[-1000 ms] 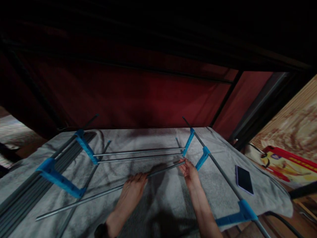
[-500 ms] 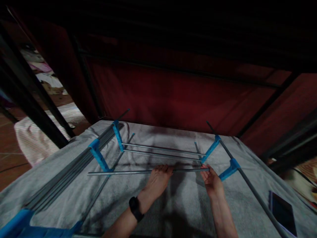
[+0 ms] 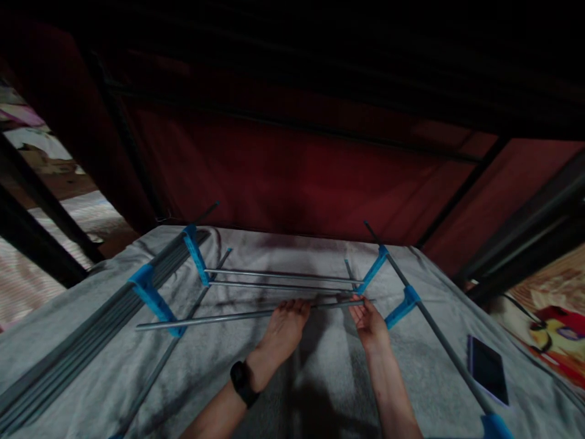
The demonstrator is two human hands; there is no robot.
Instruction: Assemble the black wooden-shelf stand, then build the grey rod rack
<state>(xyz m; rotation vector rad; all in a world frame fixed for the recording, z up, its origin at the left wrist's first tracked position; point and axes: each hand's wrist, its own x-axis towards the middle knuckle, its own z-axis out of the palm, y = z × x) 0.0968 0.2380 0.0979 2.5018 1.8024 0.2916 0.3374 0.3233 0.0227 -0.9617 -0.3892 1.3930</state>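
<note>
A loose grey metal tube (image 3: pixel 219 317) lies across the middle of a half-built rack, slightly tilted. My left hand (image 3: pixel 287 323), with a black watch on its wrist, is wrapped over the tube near its middle. My right hand (image 3: pixel 367 318) pinches it near its right end, palm turned up, fingers partly curled. The tube's left end passes over a blue plastic connector (image 3: pixel 158 300). Its right end is close to another blue connector (image 3: pixel 402 306), apart from it. Behind, two thin crossbars (image 3: pixel 278 284) join the far left and far right connectors.
Several spare grey tubes (image 3: pixel 91 347) lie bundled on the left. A phone or tablet (image 3: pixel 488 369) rests on the grey blanket (image 3: pixel 439 390) at right. Dark posts and a red cloth wall (image 3: pixel 292 183) close off the back. A colourful cloth (image 3: pixel 560 335) lies far right.
The view has shifted to the right. The tube has tilted, its left end lower and its right end slightly raised. Both hands keep their hold on it.
</note>
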